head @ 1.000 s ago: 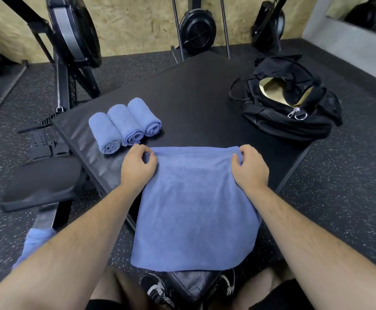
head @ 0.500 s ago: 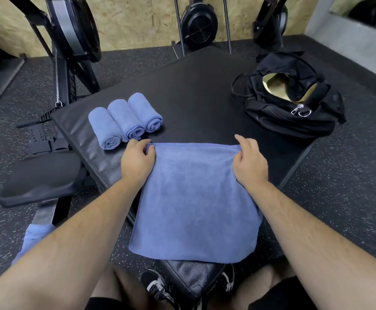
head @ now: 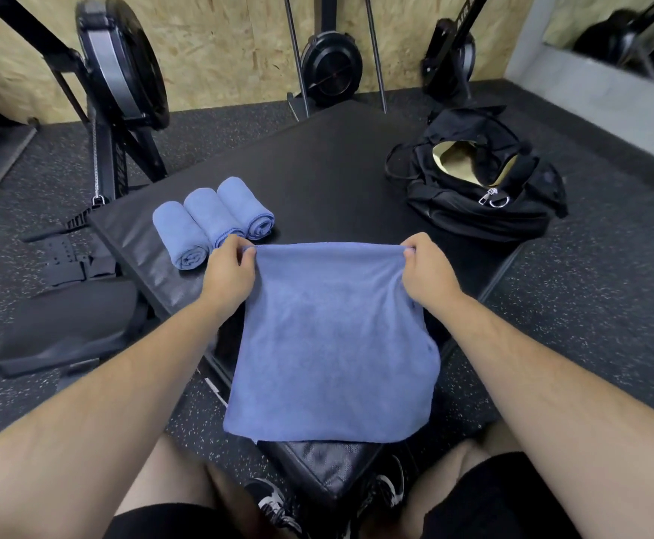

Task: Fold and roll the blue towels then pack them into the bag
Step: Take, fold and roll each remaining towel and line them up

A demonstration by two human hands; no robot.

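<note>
The left hand [head: 230,268] and right hand [head: 428,268] each pinch a top corner of the blue towel [head: 333,344]. Its top edge runs side to side. Its long side runs back toward the person, over the counter's [head: 317,169] near corner. It may be lifted a little. Three rolled towels [head: 212,219] lie by the left edge. The open bag [head: 481,188] sits at the right corner.

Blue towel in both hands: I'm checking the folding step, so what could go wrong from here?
The towel overhangs the black pad at its near corners, so the fold may land skewed or slip off. The left hand pinches right beside the three rolled towels and could nudge one loose.
</note>
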